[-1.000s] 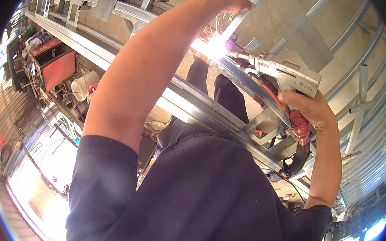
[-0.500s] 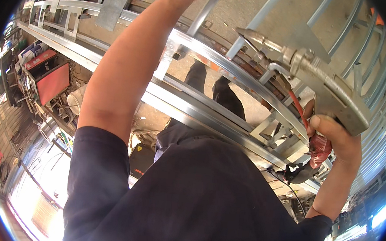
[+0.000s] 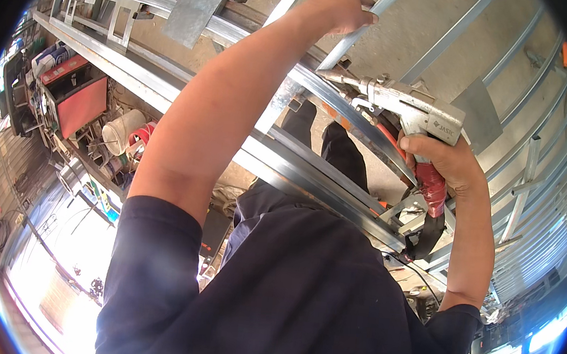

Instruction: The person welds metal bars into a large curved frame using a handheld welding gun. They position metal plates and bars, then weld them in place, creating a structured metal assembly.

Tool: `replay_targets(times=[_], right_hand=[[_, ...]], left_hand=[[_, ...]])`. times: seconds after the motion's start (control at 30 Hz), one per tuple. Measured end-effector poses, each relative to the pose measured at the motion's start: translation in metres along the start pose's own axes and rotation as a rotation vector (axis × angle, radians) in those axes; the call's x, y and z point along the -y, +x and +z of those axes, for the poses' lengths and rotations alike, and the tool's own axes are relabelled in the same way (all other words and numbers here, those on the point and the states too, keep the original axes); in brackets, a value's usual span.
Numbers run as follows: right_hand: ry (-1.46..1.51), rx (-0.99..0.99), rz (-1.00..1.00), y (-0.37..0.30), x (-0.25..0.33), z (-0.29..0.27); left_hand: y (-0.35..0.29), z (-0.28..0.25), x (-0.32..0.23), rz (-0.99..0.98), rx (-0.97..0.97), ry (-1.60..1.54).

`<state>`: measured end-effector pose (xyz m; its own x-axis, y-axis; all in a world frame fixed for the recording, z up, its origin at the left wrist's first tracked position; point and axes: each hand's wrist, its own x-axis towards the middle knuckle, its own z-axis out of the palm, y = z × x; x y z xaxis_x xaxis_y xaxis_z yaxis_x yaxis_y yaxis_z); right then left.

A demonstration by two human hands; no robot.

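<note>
- Along the far side of a long, silvery metal rail (image 3: 227, 30), the left hand (image 3: 342, 10) has its fingers curled onto a straight, silvery square metal bar (image 3: 365, 30).
- This bar slants down toward the person, its lower end at the rail's far edge.
- The right hand (image 3: 439, 155) is wrapped around the grip of a silvery, pistol-shaped metal welding gun (image 3: 408, 101), thumb across the rear.
- The gun lies above the rail, nozzle pointing left, its tip just beside the bar's lower end; whether they touch cannot be told.
- Below the right hand hang a red-wrapped sleeve (image 3: 430, 183) and a black cable cover (image 3: 431, 234).
- A flat, grey rectangular metal sheet (image 3: 197, 9) overlaps the rail's left part.
- Beyond the near beam's (image 3: 108, 59) left part stands a red, boxy case (image 3: 79, 102), with a whitish round bucket (image 3: 120, 130) near it.
</note>
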<state>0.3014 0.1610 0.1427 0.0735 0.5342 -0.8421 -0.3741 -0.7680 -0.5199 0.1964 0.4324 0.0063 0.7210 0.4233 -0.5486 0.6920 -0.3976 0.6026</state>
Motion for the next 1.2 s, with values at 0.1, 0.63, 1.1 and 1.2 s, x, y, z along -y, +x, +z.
replay_targets(times=[0.1, 0.63, 1.1, 1.2], right_hand=[[-0.002, 0.033, 0.004, 0.005, -0.003, -0.007], [-0.049, 0.046, -0.009, 0.011, -0.007, -0.013], [-0.020, 0.072, -0.012, 0.013, -0.013, -0.019], [-0.004, 0.076, -0.013, 0.012, -0.012, -0.018]], left_hand=[[0.002, -0.005, -0.001, -0.064, 0.064, -0.058], [0.047, 0.034, 0.074, 0.869, -0.267, 0.480], [0.029, 0.012, 0.040, 0.831, -0.167, 0.850], [0.026, 0.019, 0.027, 0.432, -0.130, 0.424]])
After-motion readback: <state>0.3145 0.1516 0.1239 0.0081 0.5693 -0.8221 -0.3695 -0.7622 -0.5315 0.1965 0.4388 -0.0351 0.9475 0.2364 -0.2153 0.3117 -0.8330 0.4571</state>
